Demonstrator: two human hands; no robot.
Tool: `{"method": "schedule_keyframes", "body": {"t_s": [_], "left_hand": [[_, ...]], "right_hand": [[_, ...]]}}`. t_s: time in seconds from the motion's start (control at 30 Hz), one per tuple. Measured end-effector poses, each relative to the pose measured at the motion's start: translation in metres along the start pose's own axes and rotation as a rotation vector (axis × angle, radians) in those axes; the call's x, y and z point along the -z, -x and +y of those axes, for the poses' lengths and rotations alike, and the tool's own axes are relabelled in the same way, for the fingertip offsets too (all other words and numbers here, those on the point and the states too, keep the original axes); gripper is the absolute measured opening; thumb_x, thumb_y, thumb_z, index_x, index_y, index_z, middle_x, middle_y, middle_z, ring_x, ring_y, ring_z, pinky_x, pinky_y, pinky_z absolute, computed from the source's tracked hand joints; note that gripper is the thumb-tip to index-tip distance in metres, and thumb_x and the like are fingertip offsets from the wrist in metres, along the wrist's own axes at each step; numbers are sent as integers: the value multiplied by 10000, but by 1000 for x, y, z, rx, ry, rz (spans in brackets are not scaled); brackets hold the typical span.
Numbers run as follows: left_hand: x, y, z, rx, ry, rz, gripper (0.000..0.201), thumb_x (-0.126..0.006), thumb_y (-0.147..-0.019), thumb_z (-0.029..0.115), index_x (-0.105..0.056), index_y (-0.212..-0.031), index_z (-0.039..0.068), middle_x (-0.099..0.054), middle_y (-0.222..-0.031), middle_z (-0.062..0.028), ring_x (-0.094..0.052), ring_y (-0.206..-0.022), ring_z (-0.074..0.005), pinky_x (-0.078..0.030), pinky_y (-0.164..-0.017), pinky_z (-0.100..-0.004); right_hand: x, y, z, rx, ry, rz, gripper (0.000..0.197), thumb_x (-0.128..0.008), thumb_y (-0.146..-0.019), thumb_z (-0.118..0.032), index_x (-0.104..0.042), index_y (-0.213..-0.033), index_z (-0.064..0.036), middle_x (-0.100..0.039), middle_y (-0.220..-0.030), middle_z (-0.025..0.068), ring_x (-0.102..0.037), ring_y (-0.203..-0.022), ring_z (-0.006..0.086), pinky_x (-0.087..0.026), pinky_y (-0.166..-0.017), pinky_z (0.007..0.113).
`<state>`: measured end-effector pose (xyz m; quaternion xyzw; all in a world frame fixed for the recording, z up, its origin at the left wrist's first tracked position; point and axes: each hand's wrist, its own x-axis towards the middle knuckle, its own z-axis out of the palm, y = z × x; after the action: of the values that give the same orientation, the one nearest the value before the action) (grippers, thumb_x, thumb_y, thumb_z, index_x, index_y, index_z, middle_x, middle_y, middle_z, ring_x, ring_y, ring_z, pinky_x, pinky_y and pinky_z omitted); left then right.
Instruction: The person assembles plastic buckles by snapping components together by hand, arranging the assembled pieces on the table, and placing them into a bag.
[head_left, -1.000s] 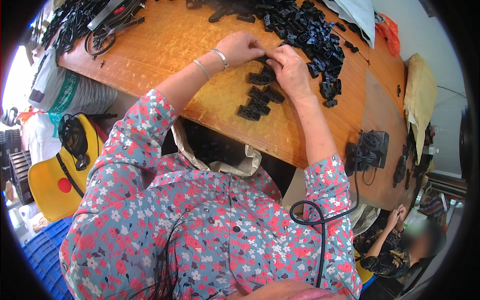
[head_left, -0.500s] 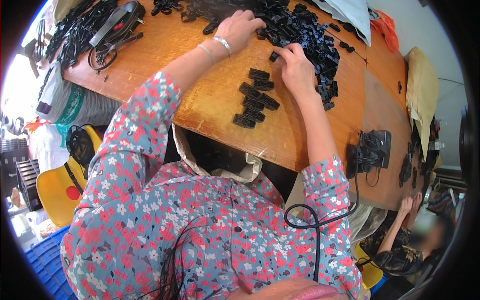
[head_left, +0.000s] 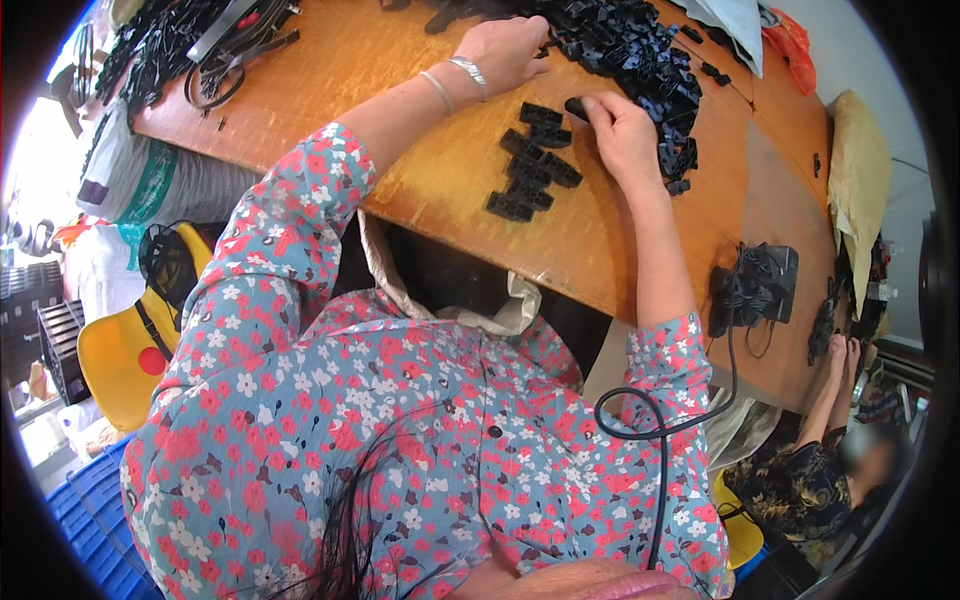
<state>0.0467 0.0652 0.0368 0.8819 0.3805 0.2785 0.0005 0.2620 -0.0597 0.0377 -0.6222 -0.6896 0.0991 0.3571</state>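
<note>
A heap of small black plastic buckles (head_left: 650,70) lies at the far side of the wooden table. At the heap's near edge my left hand (head_left: 503,55) is closed, thumb and fingers pinching a small black buckle (head_left: 543,50), mostly hidden. My right hand (head_left: 628,140) sits to the right and nearer, with a black buckle (head_left: 576,107) between thumb and forefinger. Just left of that hand, a group of black buckles (head_left: 528,172) lies close together in a staggered double row. The held buckle is near the row's far end.
Black straps (head_left: 150,60) and a black bag (head_left: 235,40) lie at the far left of the table (head_left: 420,190). A black device with a coiled cable (head_left: 765,285) rests at the right. Beyond it another person (head_left: 810,480) sits with both hands at the table edge.
My right hand has drawn its buckle from the heap toward me, closer to the row. My left hand has come slightly nearer, its fingers now pinched together. The whole view has shifted a little.
</note>
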Motion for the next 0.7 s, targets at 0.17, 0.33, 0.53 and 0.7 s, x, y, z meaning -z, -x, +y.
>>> {"method": "schedule_keyframes", "body": {"t_s": [0.17,0.33,0.53,0.7], "left_hand": [[-14,5,20,198,90,-85,438,-708,-1016,420,-656,-1257,58,-770,-974,-184,-757,-903,-360,-606,-798,-471],[-15,14,17,184,93,-121,357,-637,-1052,265,-630,-1382,128,-749,-1097,-177,-743,-996,-359,-612,-869,-462],[-7,19,14,-126,-157,-163,374,-664,-1001,101,-675,-1343,253,-657,-1233,-98,-701,-1097,-296,-614,-900,-435],[-7,16,5,-207,-153,-64,313,-745,-955,132,-723,-1257,211,-651,-1192,-77,-679,-1085,-279,-594,-947,-429]], "right_hand": [[-8,-5,11,-311,-27,-101,333,-610,-1068,-337,-757,-1080,-38,-759,-934,222,-733,-872,431,-557,-787,476],[5,7,-2,-214,278,-71,361,-626,-1063,-375,-758,-1080,-39,-769,-949,205,-751,-937,390,-563,-821,487],[11,16,-26,-146,411,-146,303,-726,-1000,-332,-761,-1157,-76,-780,-1100,172,-744,-1038,373,-578,-888,477],[9,11,-20,-172,358,-125,298,-779,-958,-281,-759,-1170,-72,-775,-1134,161,-743,-1038,369,-579,-885,468]]}}
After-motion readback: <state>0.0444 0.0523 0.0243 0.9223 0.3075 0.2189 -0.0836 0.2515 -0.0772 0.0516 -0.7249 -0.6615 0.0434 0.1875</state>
